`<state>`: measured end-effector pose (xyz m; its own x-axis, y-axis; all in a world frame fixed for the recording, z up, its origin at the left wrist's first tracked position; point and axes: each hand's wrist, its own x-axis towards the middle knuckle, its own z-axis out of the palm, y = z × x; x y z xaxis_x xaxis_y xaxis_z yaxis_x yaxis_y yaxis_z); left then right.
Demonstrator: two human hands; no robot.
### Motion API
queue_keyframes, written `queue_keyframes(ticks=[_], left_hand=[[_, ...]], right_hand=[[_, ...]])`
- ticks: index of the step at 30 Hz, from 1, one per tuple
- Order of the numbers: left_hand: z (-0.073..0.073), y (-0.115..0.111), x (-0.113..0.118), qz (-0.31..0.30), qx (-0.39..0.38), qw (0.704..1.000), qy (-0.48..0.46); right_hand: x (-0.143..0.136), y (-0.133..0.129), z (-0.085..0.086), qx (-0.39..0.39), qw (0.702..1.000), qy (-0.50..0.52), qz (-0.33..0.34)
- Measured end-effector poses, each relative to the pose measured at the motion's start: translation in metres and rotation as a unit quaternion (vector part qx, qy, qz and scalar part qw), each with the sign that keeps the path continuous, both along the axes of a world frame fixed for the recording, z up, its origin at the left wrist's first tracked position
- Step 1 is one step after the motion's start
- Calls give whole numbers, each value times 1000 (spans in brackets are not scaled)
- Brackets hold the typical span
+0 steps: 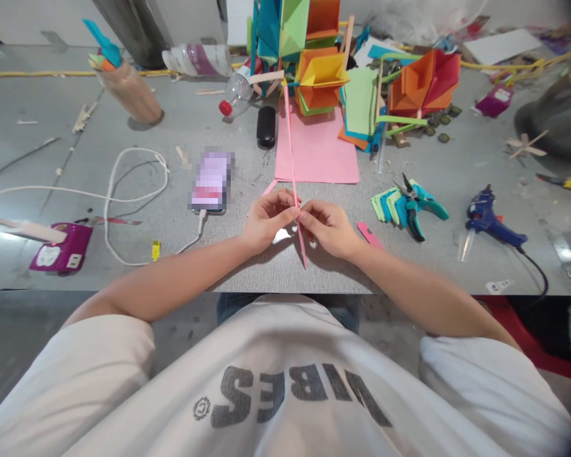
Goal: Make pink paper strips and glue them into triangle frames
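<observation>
A long, narrow pink paper strip runs up and down in front of me, its lower end pointing toward the table's front edge. My left hand pinches it from the left side. From the right, my right hand pinches the same strip, and the fingertips of both hands nearly meet. Beyond the hands lies a stack of pink paper, with the strip's upper part crossing over it. A flat pink piece rests on the table just right of my right hand.
A phone on a white cable lies left of my hands. To the right are folded paper strips, pliers and a blue glue gun. Folded paper shapes, a black case and a wooden cup stand farther back.
</observation>
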<state>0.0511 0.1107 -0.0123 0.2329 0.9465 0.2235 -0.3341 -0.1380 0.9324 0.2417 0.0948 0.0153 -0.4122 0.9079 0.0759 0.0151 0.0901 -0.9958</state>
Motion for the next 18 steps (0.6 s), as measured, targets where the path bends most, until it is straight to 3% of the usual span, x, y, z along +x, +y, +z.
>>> queue_keyframes(ticks=[4, 9, 13, 16, 18], left_hand=[[1, -1, 1, -4, -14, 1000, -8], [-3, -2, 1, -21, -72, 997, -5], [-3, -4, 2, -23, -98, 995, 10], [0, -6, 3, -16, -100, 995, 18], [3, -7, 4, -20, -103, 994, 18]], right_hand=[[2, -2, 1, 62, 993, -44, -85], [6, -3, 4, 117, 977, -114, -134], [15, -2, 27, 178, 958, -130, -183], [49, -11, 55, 198, 943, -178, -199], [96, -22, 68, 179, 928, -277, -172]])
